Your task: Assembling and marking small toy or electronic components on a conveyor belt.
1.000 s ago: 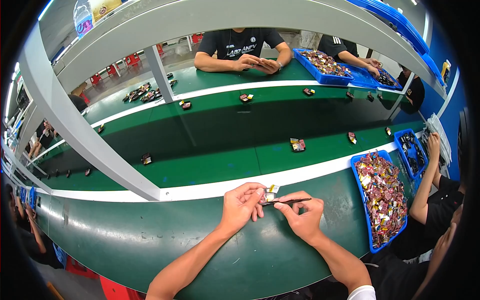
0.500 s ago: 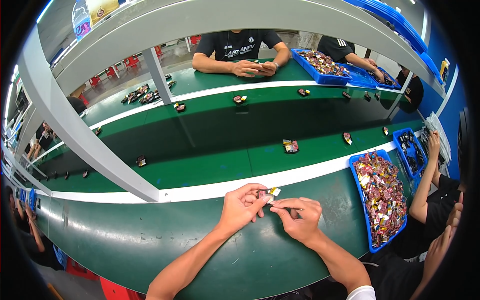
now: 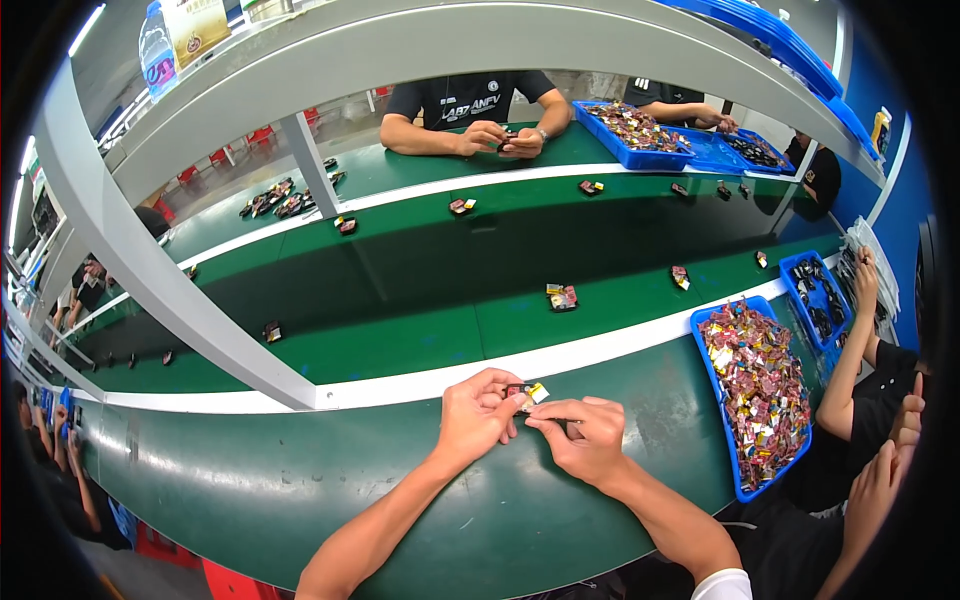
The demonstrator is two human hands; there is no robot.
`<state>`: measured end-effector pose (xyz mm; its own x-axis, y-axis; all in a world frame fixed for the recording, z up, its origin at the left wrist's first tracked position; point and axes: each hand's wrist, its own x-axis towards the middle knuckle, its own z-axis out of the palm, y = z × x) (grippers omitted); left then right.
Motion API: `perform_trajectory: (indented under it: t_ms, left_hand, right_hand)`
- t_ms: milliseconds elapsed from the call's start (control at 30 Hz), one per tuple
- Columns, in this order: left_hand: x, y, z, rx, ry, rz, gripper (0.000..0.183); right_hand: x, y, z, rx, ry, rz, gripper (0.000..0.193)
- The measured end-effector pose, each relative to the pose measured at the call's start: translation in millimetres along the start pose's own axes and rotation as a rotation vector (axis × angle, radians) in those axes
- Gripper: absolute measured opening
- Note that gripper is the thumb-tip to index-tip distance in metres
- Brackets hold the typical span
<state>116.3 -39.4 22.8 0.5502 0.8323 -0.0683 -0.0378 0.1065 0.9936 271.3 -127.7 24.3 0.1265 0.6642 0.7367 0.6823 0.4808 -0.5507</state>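
While both forearms reach up from the lower edge over the green worktop, the left hand and the right hand meet just in front of the white strip that borders the conveyor. Between them sits a small dark part with a yellow-and-white tag; the left hand's fingertips pinch it from the left side, curled tight around it, while the right hand's thumb and forefinger close narrowly on its lower right edge. Both hands are nearly touching, knuckles up, with the part raised slightly above the worktop, though how far it clears the surface cannot be told. To the right, well within reach, a blue tray lies heaped with small red, yellow and silver pieces. Beyond the white strip, the green conveyor belt carries scattered small parts, one of them lying near the middle of the belt straight ahead of the hands. Across the line, another person in a dark shirt rests both hands on the far worktop, holding something small between them. Beside that person stands a second blue tray, also filled with pieces. At the right edge a co-worker's arm stretches toward a smaller blue tray of dark parts.
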Motion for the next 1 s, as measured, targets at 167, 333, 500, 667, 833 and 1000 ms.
perform_trajectory:
  t_ms: [167,333,500,667,833,1000]
  left_hand:
    - [24,7,-24,-0.047,0.192,0.036,0.016]
    - [79,14,-78,0.426,0.527,0.113,0.020]
    - [80,33,-93,1.196,0.958,0.401,0.025]
    - [96,14,-18,0.933,0.397,0.213,0.031]
    - [112,19,40,1.094,0.439,0.176,0.054]
    - [121,11,47,1.135,0.479,0.248,0.057]
  right_hand:
    - [6,-1,1,0.016,0.138,0.032,0.018]
    - [3,7,-3,0.006,0.153,0.062,0.018]
    - [5,4,-3,0.015,0.128,0.055,0.018]
    - [6,2,-5,0.022,0.110,0.055,0.018]
    - [5,4,-6,-0.003,0.104,0.076,0.017]
    - [3,4,-4,0.008,0.081,0.096,0.017]
